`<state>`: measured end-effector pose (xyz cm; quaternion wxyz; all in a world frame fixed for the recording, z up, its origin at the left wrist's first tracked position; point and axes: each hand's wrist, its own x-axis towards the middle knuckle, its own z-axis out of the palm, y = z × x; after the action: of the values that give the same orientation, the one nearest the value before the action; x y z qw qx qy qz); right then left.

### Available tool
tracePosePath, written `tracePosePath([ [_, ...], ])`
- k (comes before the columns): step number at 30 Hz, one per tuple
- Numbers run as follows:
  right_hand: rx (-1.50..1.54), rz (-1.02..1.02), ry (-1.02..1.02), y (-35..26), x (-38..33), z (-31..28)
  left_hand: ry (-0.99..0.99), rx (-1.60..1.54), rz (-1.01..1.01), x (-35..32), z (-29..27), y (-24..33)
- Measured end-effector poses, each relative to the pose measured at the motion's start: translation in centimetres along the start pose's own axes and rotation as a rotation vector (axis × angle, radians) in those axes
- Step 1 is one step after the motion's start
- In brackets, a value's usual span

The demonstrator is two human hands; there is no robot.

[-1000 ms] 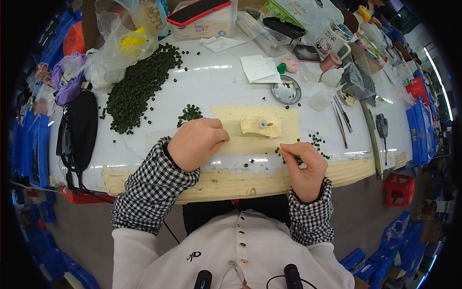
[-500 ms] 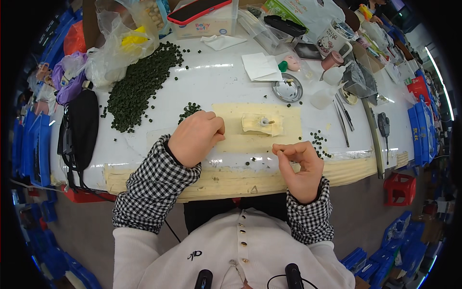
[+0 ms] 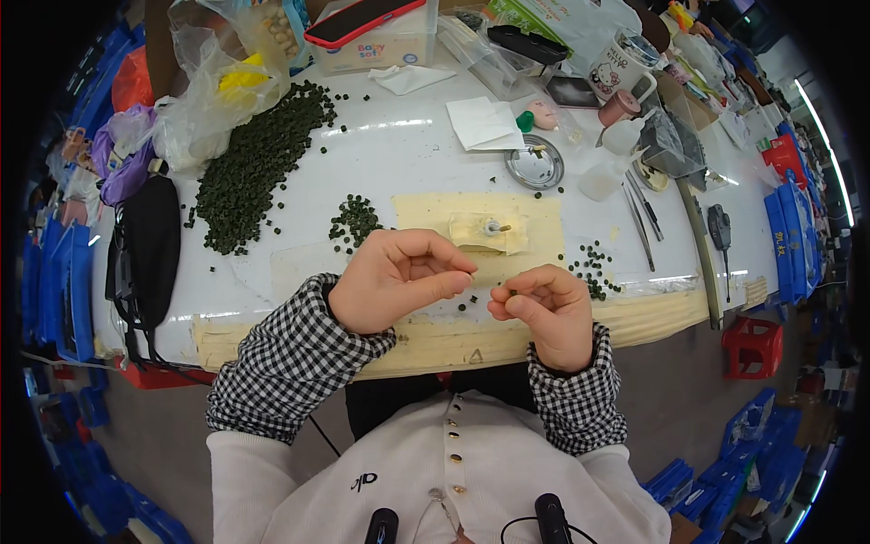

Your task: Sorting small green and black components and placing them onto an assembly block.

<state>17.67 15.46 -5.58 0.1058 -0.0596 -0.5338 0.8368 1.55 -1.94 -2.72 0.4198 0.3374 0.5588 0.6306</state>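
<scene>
My left hand point(image 3: 399, 281) is held above the near side of the table, its thumb and forefinger pinched together. Whatever lies between those fingertips is too small to make out. Close by on the right, my right hand point(image 3: 553, 315) pinches a small dark green piece at its fingertips. The two hands face each other without touching. Beyond them, a cream block point(image 3: 471, 238) with a small white-and-brass fitting on top rests on a yellowish sheet point(image 3: 426, 210). A small cluster of dark green pieces point(image 3: 353, 220) lies behind my left hand; more small dark pieces point(image 3: 591, 272) are scattered right of the sheet.
A large heap of dark green pieces point(image 3: 258, 168) covers the table's left, beside a black pouch point(image 3: 149, 245). At the right lie tweezers point(image 3: 639, 227), a round metal lid point(image 3: 535, 165) and a radio handset point(image 3: 720, 234). A plastic box point(image 3: 376, 45) and a mug point(image 3: 621, 68) stand at the back.
My left hand has moved right, toward my right hand, uncovering more of the small cluster. My right hand has shifted slightly left and nearer to me.
</scene>
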Motion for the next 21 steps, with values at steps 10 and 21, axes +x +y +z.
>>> tracePosePath([
  [10, 0.109, 0.046, -0.038, 0.21, 0.82, 0.95, -0.046, -0.291, -0.05, -0.1, -0.06, -1.07],
  [21, 0.113, -0.012, -0.032, 0.69, 0.98, 0.8, 0.002, -0.348, -0.116, -0.01, 0.08, -0.91],
])
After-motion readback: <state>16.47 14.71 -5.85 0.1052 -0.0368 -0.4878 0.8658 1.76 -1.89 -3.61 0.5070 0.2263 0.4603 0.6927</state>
